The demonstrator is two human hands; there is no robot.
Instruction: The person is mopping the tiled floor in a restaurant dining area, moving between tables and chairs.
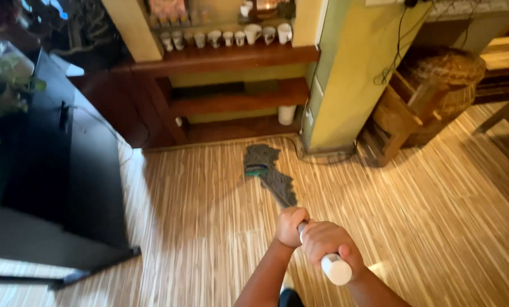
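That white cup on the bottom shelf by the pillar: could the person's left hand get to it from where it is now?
Probably not as things stand. The left hand is wrapped around the mop handle with the right hand, and the white cup sits well beyond the mop head across open floor.

Both fists hide most of the mop handle (335, 266), the left hand (290, 226) and right hand (326, 241) run into forearms cut off at the bottom edge, the cups (227, 37) on the upper shelf are too small to tell apart, and the plant (1, 91) is cropped at left.
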